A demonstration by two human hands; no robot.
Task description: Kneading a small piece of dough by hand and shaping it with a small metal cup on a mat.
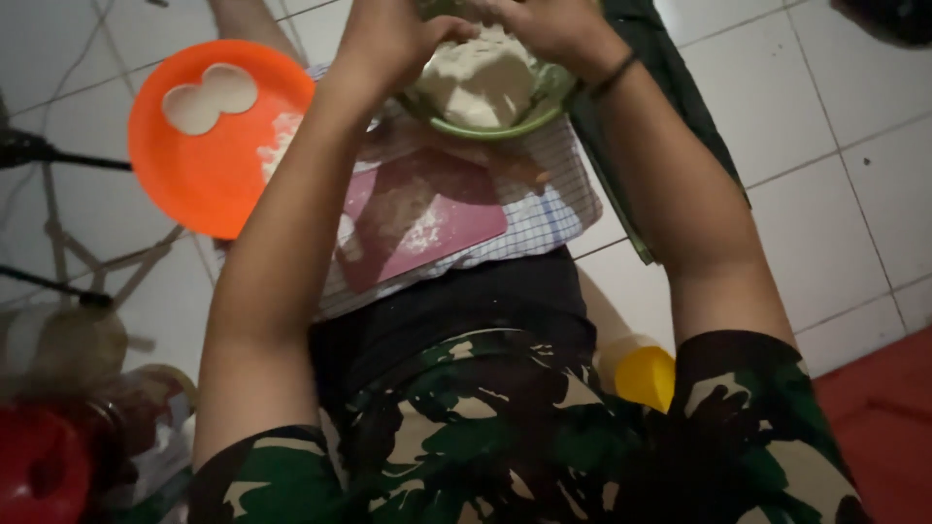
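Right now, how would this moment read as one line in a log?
left hand: on dough | right hand: on dough | dough: in green bowl | orange plate: two flat rounds | red board: floured

An orange plate (209,165) at far left carries two pale off-white dough discs (209,97). The dough lump (481,78) is cream, its bowl (505,124) green. Beneath lies a dusty pink board (427,218) on a white cloth (563,199) checked with fine blue lines. Near — camouflage clothing (505,437) in green, black and tan — and a yellow cap (646,376).
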